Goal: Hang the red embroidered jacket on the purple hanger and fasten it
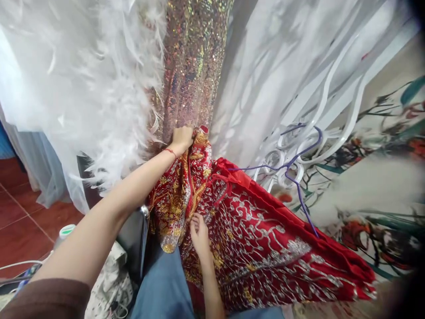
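A red garment with gold and silver embroidery [199, 161] hangs at the middle of the head view. My left hand [182, 137], with a thin red cord at the wrist, is closed on its upper edge. Lower down, my right hand [199, 228] has its fingers curled together at the garment's edge, pinching the fabric. To the right spreads a wide red skirt [265, 230] with silver vine patterns over my lap. A purple hanger [288, 166] is at the skirt's top band.
White feathered cloth [116, 88] hangs at the left and a sequinned dress [195, 62] behind my left hand. White curled metalwork [352, 115] stands at the right. A bottle [66, 231] and cables are at lower left.
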Action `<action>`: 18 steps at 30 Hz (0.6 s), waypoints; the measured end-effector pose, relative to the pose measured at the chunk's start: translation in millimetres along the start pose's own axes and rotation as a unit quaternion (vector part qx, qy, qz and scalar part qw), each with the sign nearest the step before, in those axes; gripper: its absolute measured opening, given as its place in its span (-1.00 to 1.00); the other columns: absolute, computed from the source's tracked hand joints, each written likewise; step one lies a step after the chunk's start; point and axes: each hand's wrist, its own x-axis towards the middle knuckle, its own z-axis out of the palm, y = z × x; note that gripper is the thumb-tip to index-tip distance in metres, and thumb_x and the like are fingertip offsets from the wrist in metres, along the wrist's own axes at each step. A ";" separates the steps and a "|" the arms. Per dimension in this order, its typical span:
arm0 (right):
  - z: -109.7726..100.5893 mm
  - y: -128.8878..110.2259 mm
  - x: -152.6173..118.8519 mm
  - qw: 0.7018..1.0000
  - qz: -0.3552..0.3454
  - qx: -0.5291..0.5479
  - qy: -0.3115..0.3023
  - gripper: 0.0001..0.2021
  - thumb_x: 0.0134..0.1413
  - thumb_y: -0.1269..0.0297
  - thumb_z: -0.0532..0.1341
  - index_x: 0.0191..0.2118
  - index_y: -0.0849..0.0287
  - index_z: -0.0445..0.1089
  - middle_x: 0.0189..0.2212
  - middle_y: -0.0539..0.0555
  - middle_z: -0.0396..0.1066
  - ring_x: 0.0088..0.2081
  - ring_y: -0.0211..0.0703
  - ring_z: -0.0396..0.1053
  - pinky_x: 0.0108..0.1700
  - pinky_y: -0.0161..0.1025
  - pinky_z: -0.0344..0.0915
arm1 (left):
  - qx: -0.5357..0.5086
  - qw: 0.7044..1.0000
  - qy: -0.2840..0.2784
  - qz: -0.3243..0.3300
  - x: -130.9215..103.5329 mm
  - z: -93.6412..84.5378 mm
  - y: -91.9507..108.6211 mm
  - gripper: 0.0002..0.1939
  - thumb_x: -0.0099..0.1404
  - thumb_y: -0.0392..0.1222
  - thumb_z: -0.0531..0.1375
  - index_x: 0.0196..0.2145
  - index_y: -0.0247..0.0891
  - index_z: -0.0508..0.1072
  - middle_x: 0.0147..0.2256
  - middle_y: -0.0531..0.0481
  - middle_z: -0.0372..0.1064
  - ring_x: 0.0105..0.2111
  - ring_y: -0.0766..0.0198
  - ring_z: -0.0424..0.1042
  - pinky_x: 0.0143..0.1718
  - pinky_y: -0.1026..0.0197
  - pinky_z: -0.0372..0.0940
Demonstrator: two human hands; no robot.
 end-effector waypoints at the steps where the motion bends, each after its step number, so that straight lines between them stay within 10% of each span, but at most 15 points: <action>1: -5.5 -10.9 -1.6 1.000 -0.013 -0.010 0.002 -0.74 0.23 0.23 0.05 -0.05 -0.02 0.43 -0.19 0.12 0.55 -0.18 0.00 0.54 -0.19 -0.09 0.47 | 0.002 1.000 -0.003 0.001 -0.7 -0.3 2.2 -0.65 0.28 -0.31 0.10 -0.03 -0.41 0.53 -0.10 -0.37 0.52 -0.04 -0.11 0.51 -0.05 0.03 0.36; 4: -31.4 -57.6 17.4 0.985 -0.137 -0.100 0.034 -0.73 0.28 0.35 0.00 -0.10 0.09 0.42 -0.17 0.15 0.52 -0.10 -0.02 0.48 -0.03 -0.06 0.41 | 0.000 1.000 -0.015 -0.003 -3.7 -3.0 8.4 -0.66 0.29 -0.30 0.11 -0.03 -0.39 0.53 -0.10 -0.35 0.53 -0.04 -0.06 0.51 -0.03 0.04 0.35; 8: -69.4 -116.9 86.2 0.892 -0.318 -0.299 0.119 -0.73 0.27 0.39 0.03 -0.05 0.20 0.44 -0.06 0.24 0.47 0.08 0.03 0.34 0.14 0.01 0.23 | -0.012 1.000 -0.020 0.007 -9.2 -4.4 12.8 -0.68 0.33 -0.20 0.12 -0.07 -0.38 0.56 -0.12 -0.36 0.54 -0.07 -0.08 0.51 -0.06 0.01 0.35; 13: -88.6 -122.4 146.1 0.825 -0.219 -0.497 0.157 -0.58 0.26 0.32 0.07 0.10 0.53 0.33 -0.14 0.47 0.45 -0.07 0.20 0.35 0.04 0.12 0.16 | -0.007 1.000 -0.027 0.003 -13.1 -5.1 15.0 -0.68 0.30 -0.27 0.12 -0.09 -0.41 0.58 -0.11 -0.43 0.52 -0.05 -0.15 0.51 -0.13 0.03 0.35; 18: -91.2 -113.4 125.1 0.793 -0.269 -0.519 0.170 -0.63 0.36 0.19 -0.02 -0.20 0.33 0.46 -0.44 0.23 0.44 -0.32 0.01 0.30 -0.15 -0.08 0.13 | 0.006 0.999 -0.033 -0.023 -13.7 -0.4 4.3 -0.64 0.32 -0.39 0.02 -0.06 -0.45 0.56 -0.09 -0.46 0.51 -0.03 -0.15 0.51 -0.09 0.02 0.33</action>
